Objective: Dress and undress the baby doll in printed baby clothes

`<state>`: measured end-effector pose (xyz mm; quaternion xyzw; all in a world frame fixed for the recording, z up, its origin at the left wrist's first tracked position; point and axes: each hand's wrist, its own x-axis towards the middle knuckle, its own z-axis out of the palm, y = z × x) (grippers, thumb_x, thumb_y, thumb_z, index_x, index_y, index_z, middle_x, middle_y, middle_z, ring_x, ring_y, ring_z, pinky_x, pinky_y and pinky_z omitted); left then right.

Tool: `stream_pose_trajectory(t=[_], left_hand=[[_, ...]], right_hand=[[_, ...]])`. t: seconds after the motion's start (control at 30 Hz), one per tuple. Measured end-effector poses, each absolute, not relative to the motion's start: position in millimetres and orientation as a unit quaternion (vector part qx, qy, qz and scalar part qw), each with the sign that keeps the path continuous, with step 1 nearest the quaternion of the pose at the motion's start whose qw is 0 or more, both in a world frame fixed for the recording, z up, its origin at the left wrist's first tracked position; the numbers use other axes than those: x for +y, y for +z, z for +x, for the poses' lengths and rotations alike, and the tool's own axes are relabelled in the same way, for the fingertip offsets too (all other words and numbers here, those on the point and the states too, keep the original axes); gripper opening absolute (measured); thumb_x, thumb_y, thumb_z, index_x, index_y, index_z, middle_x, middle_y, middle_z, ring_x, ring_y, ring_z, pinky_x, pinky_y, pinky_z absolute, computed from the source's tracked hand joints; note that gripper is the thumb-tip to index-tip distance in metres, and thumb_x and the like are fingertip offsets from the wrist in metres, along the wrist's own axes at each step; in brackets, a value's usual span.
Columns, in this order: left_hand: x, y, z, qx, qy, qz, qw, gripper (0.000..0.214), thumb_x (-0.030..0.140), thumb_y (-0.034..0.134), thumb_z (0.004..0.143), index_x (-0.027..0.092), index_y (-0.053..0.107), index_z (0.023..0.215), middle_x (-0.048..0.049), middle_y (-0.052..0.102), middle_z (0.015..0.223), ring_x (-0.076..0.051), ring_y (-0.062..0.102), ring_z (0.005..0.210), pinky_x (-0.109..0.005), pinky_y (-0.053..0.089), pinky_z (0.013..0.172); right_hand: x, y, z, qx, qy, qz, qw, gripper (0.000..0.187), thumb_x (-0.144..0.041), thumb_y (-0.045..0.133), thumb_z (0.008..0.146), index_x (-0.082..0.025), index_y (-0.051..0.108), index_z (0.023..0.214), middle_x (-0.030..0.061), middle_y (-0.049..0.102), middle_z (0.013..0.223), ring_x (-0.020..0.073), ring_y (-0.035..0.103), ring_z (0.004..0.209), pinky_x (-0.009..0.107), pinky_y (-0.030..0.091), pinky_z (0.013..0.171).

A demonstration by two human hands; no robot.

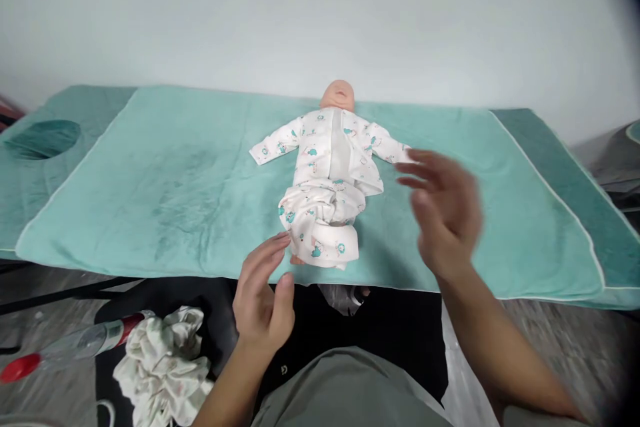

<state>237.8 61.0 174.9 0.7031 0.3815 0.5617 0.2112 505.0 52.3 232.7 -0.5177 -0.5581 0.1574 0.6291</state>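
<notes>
While the doll (pixel 330 180) lies on its back at the centre of the frame, both hands are near it and neither holds anything; the doll's bare head (pixel 339 95) points to the top of the frame and its feet to the bottom. It wears a white sleepsuit (pixel 320 213) with small teal prints; the sleeves are spread out to either side, and the leg part is bunched up at the lower end. The doll rests on a light teal towel (pixel 175 193), which covers a surface (pixel 590 180) with a darker teal cover.

Left hand (pixel 263 293): lower centre of the frame, open, fingers loosely extended; the fingertips are just beside the bunched foot end of the sleepsuit; contact cannot be confirmed.

Right hand (pixel 445 213): right of centre, open, fingers spread, blurred; it is raised over the towel to the right of the doll, apart from it.

Lower left of the frame: a crumpled pale cloth (pixel 163 360); beside it, a clear bottle (pixel 75 343) lying on its side with a red cap (pixel 20 368). Upper part of the frame: a plain pale wall (pixel 300 13).
</notes>
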Motion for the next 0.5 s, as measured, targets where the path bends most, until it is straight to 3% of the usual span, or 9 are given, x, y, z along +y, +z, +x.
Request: stream_pose_trajectory(t=[0.07,0.17,0.37,0.5], left_hand=[[68.7,164.8,234.6,0.396,0.557,0.684,0.254,0.029,0.031,0.058,0.096,0.026,0.062,0.124,-0.0083,0.066,0.119,-0.024,0.065,0.112,-0.046,0.054,0.098],[89.4,152.4,229.3,0.468,0.498,0.656,0.319,0.027,0.032,0.057,0.097,0.025,0.065,0.121,-0.0083,0.065,0.121,-0.023,0.064,0.114,-0.041,0.052,0.101],[126.7,145.1,240.0,0.501,0.393,0.655,0.407,0.037,0.038,0.059,0.093,0.026,0.061,0.128,-0.0077,0.061,0.132,-0.023,0.059,0.119,-0.038,0.051,0.099],[118.0,147.6,255.3,0.473,0.399,0.714,0.328,0.012,0.026,0.064,0.086,0.022,0.068,0.097,-0.0059,0.066,0.111,-0.023,0.060,0.111,-0.040,0.047,0.100]], right_hand=[[68.7,204.7,506.0,-0.524,0.188,-0.541,0.631,0.029,-0.037,0.057,0.097,-0.031,0.057,0.126,0.0049,0.059,0.132,0.0211,0.062,0.112,0.039,0.054,0.089],[92.6,154.9,507.6,-0.483,0.241,-0.602,0.589,0.025,-0.044,0.056,0.096,-0.024,0.060,0.112,0.0052,0.065,0.111,0.0185,0.061,0.097,0.034,0.051,0.082],[103.8,116.2,504.3,-0.582,0.279,-0.605,0.466,0.024,-0.044,0.062,0.091,-0.021,0.059,0.094,0.0016,0.057,0.084,0.0161,0.050,0.074,0.031,0.042,0.070],[96.8,121.2,505.6,-0.614,0.205,-0.575,0.500,0.020,-0.039,0.061,0.093,-0.022,0.058,0.083,0.0059,0.059,0.093,0.0201,0.056,0.089,0.036,0.046,0.083]])
